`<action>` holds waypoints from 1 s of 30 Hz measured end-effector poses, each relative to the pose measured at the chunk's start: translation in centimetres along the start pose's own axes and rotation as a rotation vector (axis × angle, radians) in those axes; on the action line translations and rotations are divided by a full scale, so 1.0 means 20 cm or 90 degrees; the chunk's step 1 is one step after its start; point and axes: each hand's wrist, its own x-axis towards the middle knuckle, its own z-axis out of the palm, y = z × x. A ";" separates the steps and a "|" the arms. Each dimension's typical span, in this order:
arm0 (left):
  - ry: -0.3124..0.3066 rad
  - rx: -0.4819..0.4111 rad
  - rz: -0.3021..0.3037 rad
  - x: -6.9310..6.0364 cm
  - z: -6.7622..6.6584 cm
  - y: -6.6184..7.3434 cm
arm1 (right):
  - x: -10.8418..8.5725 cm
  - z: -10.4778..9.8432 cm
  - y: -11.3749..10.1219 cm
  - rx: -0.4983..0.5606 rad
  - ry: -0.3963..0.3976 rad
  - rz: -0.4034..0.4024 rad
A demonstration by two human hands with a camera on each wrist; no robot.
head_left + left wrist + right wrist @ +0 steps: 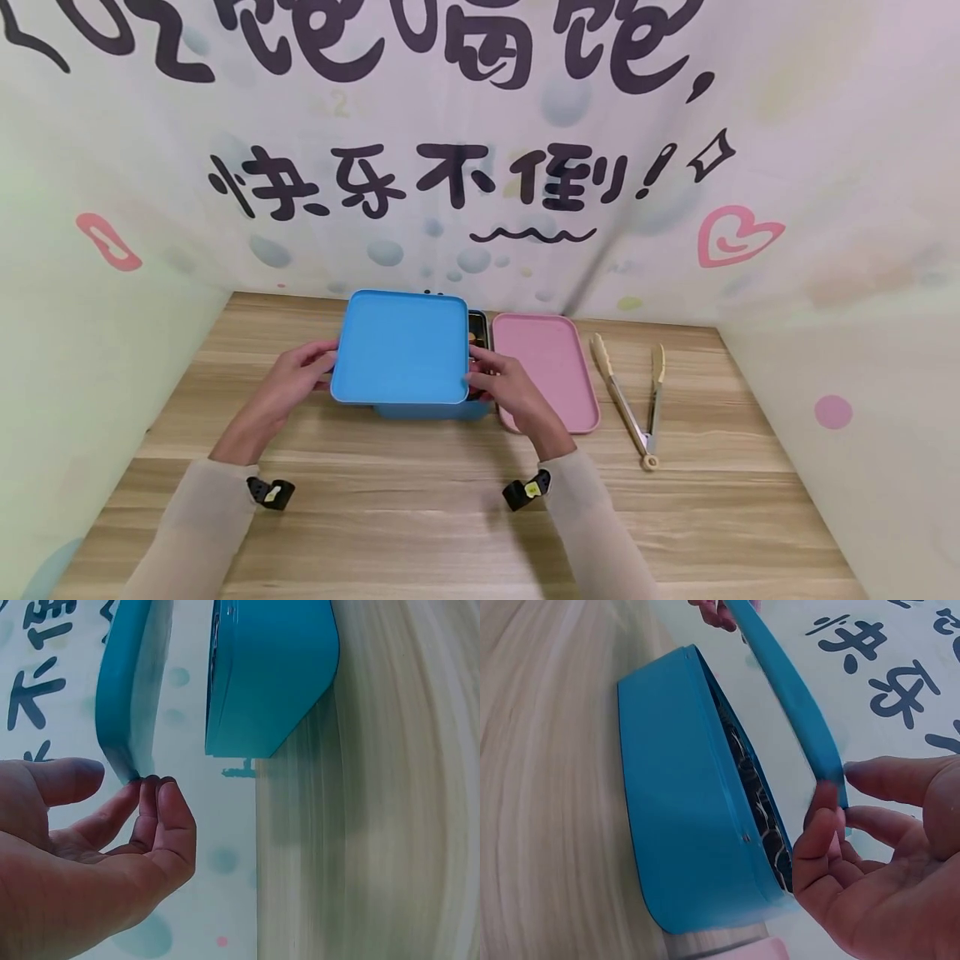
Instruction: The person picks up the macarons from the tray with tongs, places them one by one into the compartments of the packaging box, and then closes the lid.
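A blue lid (401,346) is held level above a blue lunch box (277,682), apart from it and shifted to the left. My left hand (296,379) holds the lid's left edge, its curled fingers at the rim and underside. At the opposite edge my right hand (892,847) pinches the rim between thumb and fingers. The lunch box stands on the table, largely covered by the lid in the head view. A dark strip of its inside shows at the right, with small reddish and orange items too small to make out.
A pink tray (543,367) lies right of the lunch box. Farther right, metal tongs (637,417) with beige tips lie spread on the wooden table (420,517). A printed white backdrop (450,267) rises behind and along both sides.
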 end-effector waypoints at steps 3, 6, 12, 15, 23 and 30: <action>-0.005 0.008 0.007 0.01 0.01 0.01 | -0.01 -0.02 0.00 -0.006 0.014 -0.009; -0.005 0.018 0.010 0.01 0.03 0.02 | -0.01 -0.03 0.00 -0.014 0.025 -0.018; 0.009 0.033 0.018 0.01 0.05 0.06 | -0.02 -0.05 -0.03 -0.032 0.053 -0.024; 0.017 0.039 0.014 0.00 0.06 0.09 | -0.03 -0.05 -0.04 -0.043 0.068 -0.027; 0.029 0.045 0.019 -0.01 0.06 0.14 | -0.05 -0.08 -0.09 -0.037 0.080 -0.047; 0.053 0.053 0.031 -0.02 0.05 0.20 | -0.07 -0.11 -0.13 -0.051 0.096 -0.057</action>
